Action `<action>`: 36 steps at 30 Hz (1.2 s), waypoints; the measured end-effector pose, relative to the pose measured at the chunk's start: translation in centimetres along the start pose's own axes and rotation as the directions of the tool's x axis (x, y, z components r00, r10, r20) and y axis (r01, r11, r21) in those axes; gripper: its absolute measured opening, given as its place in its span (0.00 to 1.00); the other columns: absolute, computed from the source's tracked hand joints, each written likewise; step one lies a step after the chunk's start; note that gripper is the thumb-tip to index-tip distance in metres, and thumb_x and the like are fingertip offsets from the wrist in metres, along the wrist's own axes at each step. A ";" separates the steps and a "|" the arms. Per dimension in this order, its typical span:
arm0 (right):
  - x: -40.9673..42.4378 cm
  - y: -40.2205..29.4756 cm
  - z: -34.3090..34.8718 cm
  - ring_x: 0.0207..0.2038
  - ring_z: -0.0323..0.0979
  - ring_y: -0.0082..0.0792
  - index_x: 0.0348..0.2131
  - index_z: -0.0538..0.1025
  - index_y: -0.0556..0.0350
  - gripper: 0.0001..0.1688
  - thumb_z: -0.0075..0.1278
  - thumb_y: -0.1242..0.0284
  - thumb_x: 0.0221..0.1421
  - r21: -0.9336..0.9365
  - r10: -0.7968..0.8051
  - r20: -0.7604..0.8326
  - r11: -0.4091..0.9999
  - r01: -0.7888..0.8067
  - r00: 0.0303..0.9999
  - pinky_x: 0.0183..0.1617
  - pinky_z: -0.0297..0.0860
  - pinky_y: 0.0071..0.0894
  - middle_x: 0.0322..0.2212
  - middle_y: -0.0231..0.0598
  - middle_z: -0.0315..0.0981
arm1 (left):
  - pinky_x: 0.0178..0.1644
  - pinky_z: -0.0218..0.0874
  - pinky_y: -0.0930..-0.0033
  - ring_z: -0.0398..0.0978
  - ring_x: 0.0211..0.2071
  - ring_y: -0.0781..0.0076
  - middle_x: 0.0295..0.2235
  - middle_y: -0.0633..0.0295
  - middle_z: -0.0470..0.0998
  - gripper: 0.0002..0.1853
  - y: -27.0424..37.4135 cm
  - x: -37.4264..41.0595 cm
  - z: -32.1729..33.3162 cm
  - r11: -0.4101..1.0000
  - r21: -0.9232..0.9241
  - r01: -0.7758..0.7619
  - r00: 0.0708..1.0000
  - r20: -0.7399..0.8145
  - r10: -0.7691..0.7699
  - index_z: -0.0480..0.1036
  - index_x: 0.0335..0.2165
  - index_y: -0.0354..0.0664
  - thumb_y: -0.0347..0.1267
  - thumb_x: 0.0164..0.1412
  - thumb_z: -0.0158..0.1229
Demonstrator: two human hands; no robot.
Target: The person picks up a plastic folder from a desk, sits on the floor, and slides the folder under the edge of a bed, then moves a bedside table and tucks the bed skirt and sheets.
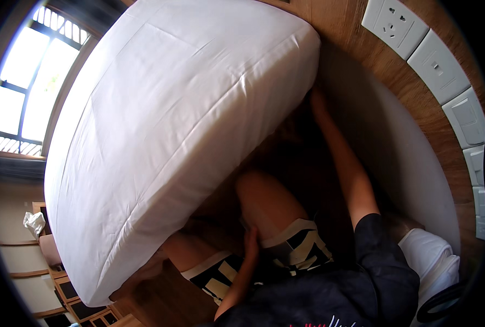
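A large mattress [173, 106] in a white fitted sheet fills the upper left and middle of the view. Its near side wall slopes down towards my knees. My right arm stretches along the shaded gap beside it, and my right hand [317, 100] is at the lower edge of the far corner; the fingers are lost in shadow, so their grip is unclear. Low between my bare legs is my left hand [251, 242], beside a small greyish thing [244, 222] that is too dark to make out. Whether the hand holds it does not show.
A pale, smooth panel [414, 135] curves along the right, below a wooden wall [349, 20] with several white sockets and switches [437, 65]. Folded white bedding [428, 255] lies by my right elbow. At left are a window [34, 81], wooden shelving [68, 288] and a white bag [34, 222].
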State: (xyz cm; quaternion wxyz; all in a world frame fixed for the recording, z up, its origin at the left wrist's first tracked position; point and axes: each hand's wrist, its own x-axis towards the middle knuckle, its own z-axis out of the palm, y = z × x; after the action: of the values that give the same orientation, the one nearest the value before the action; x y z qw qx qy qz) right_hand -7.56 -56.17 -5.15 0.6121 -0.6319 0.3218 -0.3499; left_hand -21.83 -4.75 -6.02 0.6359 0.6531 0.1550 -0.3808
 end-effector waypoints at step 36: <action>-6.7 8.5 3.5 0.55 0.63 0.40 0.54 0.65 0.59 0.31 0.36 0.54 0.63 0.317 0.690 -0.265 0.722 -0.615 0.673 0.56 0.63 0.38 0.57 0.42 0.59 | 0.43 0.65 0.68 0.68 0.49 0.68 0.46 0.53 0.70 0.25 42.6 -6.2 1.6 0.620 0.210 -0.756 0.608 -0.126 0.784 0.57 0.57 0.38 0.35 0.65 0.45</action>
State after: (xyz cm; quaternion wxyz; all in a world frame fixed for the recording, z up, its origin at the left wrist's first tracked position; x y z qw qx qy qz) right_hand -8.11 -49.01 -13.98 0.6860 -0.3322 0.5979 -0.2481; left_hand 2.81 -10.63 28.79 0.6722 0.7331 -0.1029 -0.0096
